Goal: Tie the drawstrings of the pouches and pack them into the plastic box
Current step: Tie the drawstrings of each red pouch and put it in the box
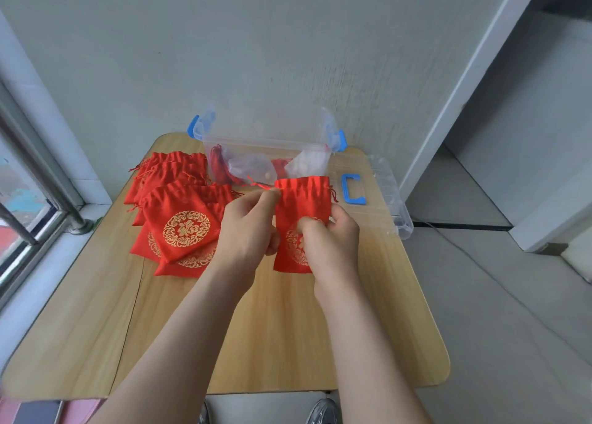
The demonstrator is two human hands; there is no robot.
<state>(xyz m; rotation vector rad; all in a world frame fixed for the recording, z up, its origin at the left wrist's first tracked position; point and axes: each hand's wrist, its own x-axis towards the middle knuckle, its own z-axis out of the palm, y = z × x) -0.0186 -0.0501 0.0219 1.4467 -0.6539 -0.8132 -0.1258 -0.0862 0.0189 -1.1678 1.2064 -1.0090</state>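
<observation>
A red pouch (302, 199) with a gold round emblem is held above the middle of the wooden table (288, 327). My right hand (330, 241) grips its body from the right, fingers curled over the emblem. My left hand (250, 225) pinches the pouch's left red drawstring (259, 183) at the gathered top edge. A pile of several matching red pouches (179, 212) lies on the table to the left. The clear plastic box (266, 142) with blue latches stands at the table's far edge, with some red pouches and clear bags inside.
The box's clear lid (384, 196) with a blue handle lies at the table's right edge, overhanging it. A window with a metal rail (38, 199) borders the left side. A wall rises right behind the box. Floor opens to the right.
</observation>
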